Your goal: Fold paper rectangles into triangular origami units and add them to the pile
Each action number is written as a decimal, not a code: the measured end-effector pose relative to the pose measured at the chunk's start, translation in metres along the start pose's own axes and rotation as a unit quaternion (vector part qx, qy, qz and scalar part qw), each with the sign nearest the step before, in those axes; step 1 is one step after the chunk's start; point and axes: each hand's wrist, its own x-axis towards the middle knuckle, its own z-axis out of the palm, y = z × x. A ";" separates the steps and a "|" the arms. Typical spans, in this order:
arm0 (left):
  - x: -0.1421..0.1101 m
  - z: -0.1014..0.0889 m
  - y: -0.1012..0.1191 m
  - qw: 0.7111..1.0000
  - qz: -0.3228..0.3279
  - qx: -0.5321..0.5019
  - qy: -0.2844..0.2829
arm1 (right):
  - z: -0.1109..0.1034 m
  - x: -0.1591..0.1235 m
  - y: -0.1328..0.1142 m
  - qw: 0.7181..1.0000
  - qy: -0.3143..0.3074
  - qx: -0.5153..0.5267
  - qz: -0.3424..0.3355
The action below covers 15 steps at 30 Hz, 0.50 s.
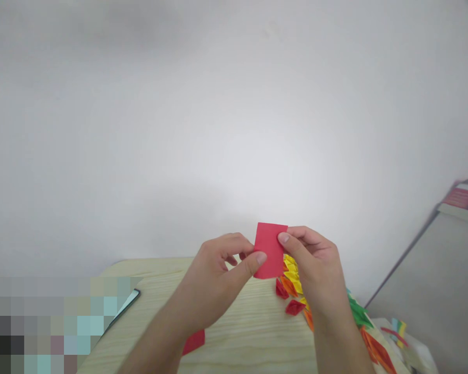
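Note:
A small red paper rectangle (pixel 270 248) is held upright above the wooden table (pixel 242 322) by both hands. My left hand (pixel 214 280) pinches its lower left edge with thumb and fingers. My right hand (pixel 312 265) grips its right side, thumb on the front face. Folded paper pieces in yellow, orange and red (pixel 292 291) lie on the table just behind and below my right hand. Another red paper piece (pixel 194 342) lies under my left forearm.
Green and orange folded pieces (pixel 364 322) spread along the table's right edge. A dark-edged flat object (pixel 127 305) lies at the left beside a blurred-out area. A white wall fills the background. A grey cabinet (pixel 440 280) with a book on top stands at right.

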 end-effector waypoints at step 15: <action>-0.001 0.001 -0.001 1.000 -0.014 0.009 -0.014 | -0.001 0.002 0.001 0.999 0.036 -0.003 -0.022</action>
